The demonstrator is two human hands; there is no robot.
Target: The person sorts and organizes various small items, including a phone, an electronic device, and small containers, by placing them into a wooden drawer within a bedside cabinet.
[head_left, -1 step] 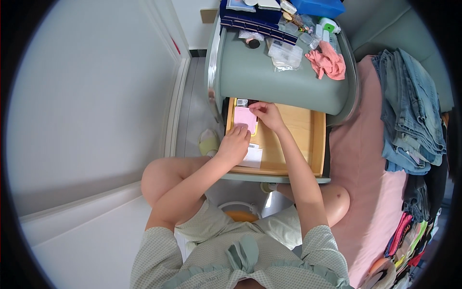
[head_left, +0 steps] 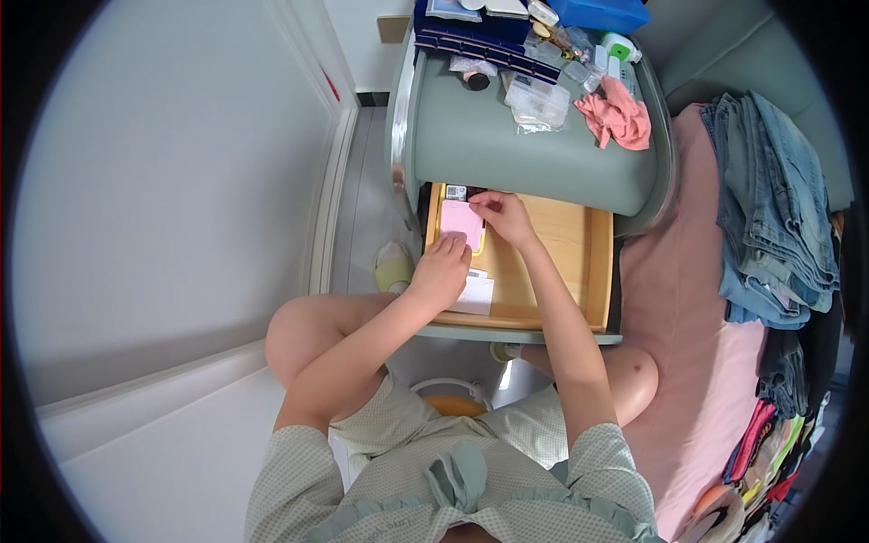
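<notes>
In the pulled-out wooden drawer (head_left: 561, 271), a flat pink rectangular thing with a yellow rim (head_left: 460, 219) lies along the left side. My left hand (head_left: 442, 273) has its fingers bent together over the near end of it, partly covering it. At its far right corner my right hand (head_left: 503, 217) closes thumb and finger in a pinch; what is between them is too small to make out. Just beyond the pink thing lie a small white printed label or box (head_left: 455, 193) and something dark. A white card or flat packet (head_left: 476, 295) lies nearer me, beside my left hand.
Above the drawer, the green nightstand top (head_left: 498, 149) holds clear plastic boxes (head_left: 539, 101), a pink cloth (head_left: 619, 118), a dark blue case (head_left: 480, 50) and a blue box (head_left: 597, 13). Folded jeans (head_left: 769, 199) lie on the pink bedding (head_left: 670, 299) at right. A white door (head_left: 181, 199) stands left.
</notes>
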